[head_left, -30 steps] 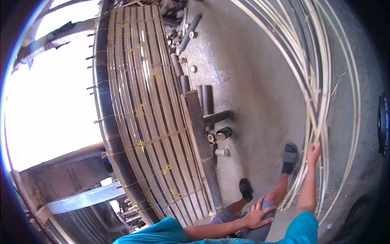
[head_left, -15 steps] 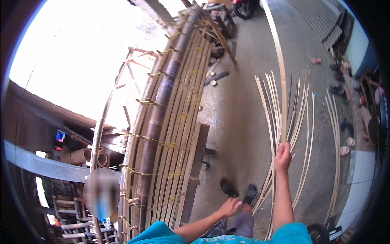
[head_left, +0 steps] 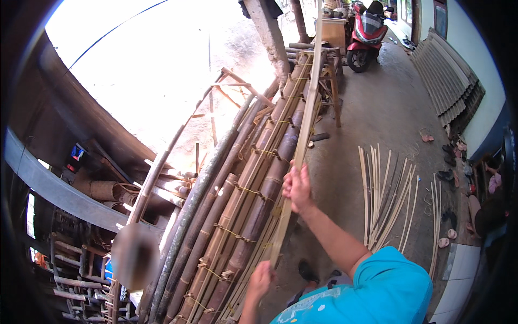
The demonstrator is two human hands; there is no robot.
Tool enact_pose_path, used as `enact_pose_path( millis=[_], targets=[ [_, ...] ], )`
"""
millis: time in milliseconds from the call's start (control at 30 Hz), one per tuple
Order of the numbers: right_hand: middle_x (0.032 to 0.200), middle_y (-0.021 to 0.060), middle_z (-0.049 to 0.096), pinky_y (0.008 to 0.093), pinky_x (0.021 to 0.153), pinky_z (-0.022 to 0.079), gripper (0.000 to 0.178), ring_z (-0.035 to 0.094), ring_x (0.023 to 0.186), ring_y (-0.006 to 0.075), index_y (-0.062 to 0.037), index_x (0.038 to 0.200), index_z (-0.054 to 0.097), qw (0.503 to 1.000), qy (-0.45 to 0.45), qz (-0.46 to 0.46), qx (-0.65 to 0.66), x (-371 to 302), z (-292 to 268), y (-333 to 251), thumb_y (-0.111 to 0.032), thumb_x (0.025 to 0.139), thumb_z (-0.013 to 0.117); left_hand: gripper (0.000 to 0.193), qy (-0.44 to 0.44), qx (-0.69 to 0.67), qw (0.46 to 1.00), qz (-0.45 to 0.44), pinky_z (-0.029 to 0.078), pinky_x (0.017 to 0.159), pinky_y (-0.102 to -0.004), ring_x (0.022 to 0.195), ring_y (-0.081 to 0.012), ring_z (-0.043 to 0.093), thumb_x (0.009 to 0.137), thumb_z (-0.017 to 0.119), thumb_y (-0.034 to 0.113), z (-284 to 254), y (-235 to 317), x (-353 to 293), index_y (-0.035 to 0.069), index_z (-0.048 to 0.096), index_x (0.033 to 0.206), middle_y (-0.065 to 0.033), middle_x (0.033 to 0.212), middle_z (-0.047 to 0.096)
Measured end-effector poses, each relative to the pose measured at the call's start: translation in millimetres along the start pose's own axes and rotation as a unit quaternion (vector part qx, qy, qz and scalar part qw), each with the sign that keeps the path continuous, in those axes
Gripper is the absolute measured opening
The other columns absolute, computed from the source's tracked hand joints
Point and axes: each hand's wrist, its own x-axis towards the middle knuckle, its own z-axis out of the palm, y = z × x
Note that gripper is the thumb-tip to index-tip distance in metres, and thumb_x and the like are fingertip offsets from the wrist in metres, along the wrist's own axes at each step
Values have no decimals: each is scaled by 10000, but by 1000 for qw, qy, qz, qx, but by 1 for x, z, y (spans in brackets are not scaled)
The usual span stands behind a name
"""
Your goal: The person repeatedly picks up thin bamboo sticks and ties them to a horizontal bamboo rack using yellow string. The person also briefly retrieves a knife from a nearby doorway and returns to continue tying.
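Observation:
A long, pale, flat bamboo strip (head_left: 306, 121) rises in front of me, its far end passing out at the top of the view. My right hand (head_left: 298, 186) is closed around it partway up. Lower down, my left hand (head_left: 260, 278) is closed at the strip's near end. Under the strip lies a long bamboo rack (head_left: 267, 194) of poles and slats, bound with yellow ties on short pegs. The strip overlaps the rack's right side; whether it touches the rack I cannot tell.
Several loose bamboo strips (head_left: 372, 194) lie fanned on the concrete floor to the right, with more strips (head_left: 436, 227) beyond. Thick bamboo poles (head_left: 199, 189) lie left of the rack. A red motorbike (head_left: 369, 35) and corrugated sheets (head_left: 448, 75) stand farther off. A person (head_left: 135, 259) is at the lower left.
My right hand has carried the strip leftward from above the floor to over the rack. My left hand, free before, now grips its near end. The view has turned left.

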Motion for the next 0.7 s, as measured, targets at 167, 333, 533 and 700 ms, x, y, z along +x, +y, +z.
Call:
enact_pose_path(
  millis=[167,333,533,700],
  targets=[
    [837,72,521,352,561,561,144,586,641,179,-132,1173,317,995,-44,93,-1,-46,45,101,-164,1047,379,347,266,256,929,-39,502,645,-356,678,-198,644,959,598,354,-99,29,-83,20,683,916,-126,699,638],
    [1089,113,598,368,745,583,353,670,936,217,-108,1325,367,874,-204,363,-249,-63,11,146,-294,1040,459,397,242,307,919,-56,531,779,-430,812,-294,647,986,564,386,-198,-58,-120,19,665,1097,-145,967,673],
    [1087,80,614,327,790,564,408,655,950,169,-64,1232,526,742,-374,436,-347,-2,-88,89,-411,1019,493,457,301,435,804,-273,499,720,-434,783,-361,675,878,648,455,-203,-35,-93,5,723,848,-217,793,681],
    [1044,59,629,311,788,556,356,637,896,138,-67,1193,558,775,-282,378,-420,89,-195,-2,-374,1019,509,361,354,456,773,-261,483,809,-502,948,-418,646,878,630,374,-163,5,24,32,722,946,-247,954,673]
  ],
)
